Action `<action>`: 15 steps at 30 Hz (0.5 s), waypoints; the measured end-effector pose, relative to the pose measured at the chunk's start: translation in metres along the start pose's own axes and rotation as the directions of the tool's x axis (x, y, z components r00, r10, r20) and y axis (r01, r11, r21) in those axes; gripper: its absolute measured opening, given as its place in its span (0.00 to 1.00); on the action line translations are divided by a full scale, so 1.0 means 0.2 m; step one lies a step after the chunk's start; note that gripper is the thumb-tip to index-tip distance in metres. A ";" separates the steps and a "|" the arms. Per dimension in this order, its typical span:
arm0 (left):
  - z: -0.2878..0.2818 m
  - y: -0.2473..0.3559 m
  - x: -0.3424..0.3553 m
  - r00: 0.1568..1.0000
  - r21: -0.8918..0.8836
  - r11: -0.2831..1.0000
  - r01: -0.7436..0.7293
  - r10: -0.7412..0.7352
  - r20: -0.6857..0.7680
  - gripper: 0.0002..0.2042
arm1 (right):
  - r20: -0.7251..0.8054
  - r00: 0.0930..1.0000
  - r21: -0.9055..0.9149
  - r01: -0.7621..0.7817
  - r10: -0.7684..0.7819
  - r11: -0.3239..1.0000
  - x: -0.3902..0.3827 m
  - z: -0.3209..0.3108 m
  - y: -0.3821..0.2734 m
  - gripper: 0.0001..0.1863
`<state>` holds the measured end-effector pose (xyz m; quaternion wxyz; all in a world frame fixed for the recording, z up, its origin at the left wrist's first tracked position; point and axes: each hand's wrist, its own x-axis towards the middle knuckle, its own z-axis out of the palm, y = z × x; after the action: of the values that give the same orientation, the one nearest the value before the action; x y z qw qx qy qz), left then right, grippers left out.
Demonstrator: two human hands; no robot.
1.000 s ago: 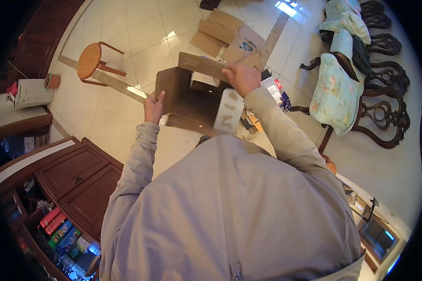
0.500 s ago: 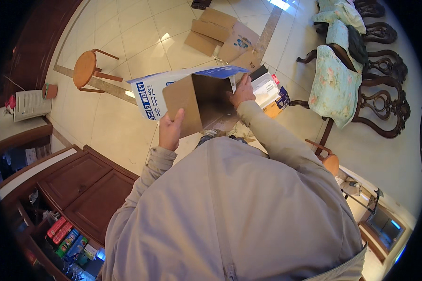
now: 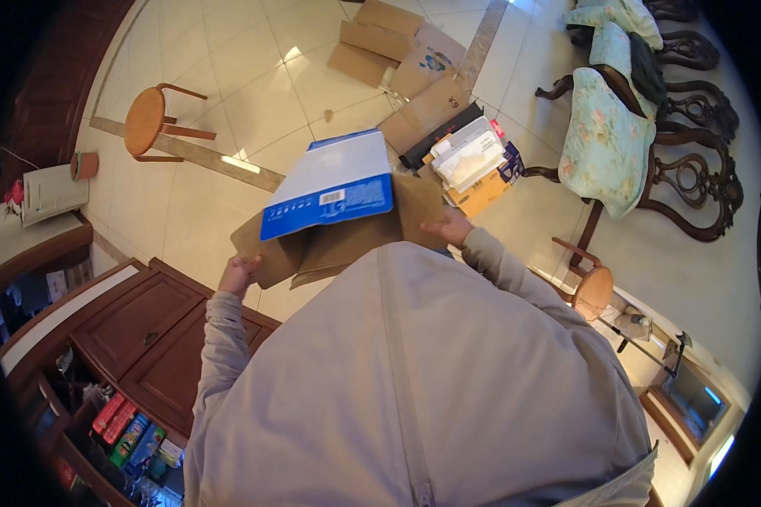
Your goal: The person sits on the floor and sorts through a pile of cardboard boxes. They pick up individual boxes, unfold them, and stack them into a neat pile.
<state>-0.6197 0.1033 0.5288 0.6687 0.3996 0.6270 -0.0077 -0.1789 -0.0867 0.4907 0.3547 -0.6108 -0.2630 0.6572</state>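
Blue-and-white cardboard box (image 3: 330, 198): located directly in front of the torso of the grey-beige jacket (image 3: 389, 363), over the tiled floor (image 3: 249, 101). The open end, with bare brown flaps spread, faces the torso; a blue panel with a white barcode label lies above the opening, and a white panel adjoins it on the far side.

Left hand (image 3: 239, 275): clamped on the outer end of the left flap, thumb on the near face. Right hand (image 3: 451, 228): clamped on the outer edge of the right flap. The two hands are well apart, one at each side of the opening.

Left of the jacket: dark red-brown cabinet (image 3: 156, 334), with colored packages (image 3: 118, 418) in an open compartment beside it. Right of the jacket: round wooden stool (image 3: 594, 290).

Beyond the right hand: white carton (image 3: 473, 156) resting on an orange carton (image 3: 484, 193), near a long black panel (image 3: 440, 138). Farther right: carved chair (image 3: 693, 186) with a floral cover (image 3: 600, 148).

Far left: second stool (image 3: 145, 122). Far center: opened brown cartons (image 3: 380, 38) on the floor.
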 end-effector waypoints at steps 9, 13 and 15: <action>0.18 0.75 0.25 0.816 0.393 0.717 -0.576 0.534 0.220 0.25 | 0.267 0.958 -0.450 0.224 -0.109 0.864 -0.03 0.12 -0.31 0.22; 0.62 0.78 0.56 0.798 0.440 0.704 -0.557 0.307 0.519 0.31 | 0.388 0.898 -0.424 0.372 -0.206 0.826 0.05 0.19 -0.22 0.18; 0.76 0.57 0.77 0.832 0.519 0.684 -0.512 0.246 0.496 0.38 | 0.273 0.962 -0.156 0.067 -0.022 0.986 0.03 0.24 -0.23 0.19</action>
<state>-0.4017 0.1732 0.4415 0.5901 0.7143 0.3426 -0.1553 -0.2192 -0.0508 0.5278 0.2789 -0.5365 -0.3755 0.7024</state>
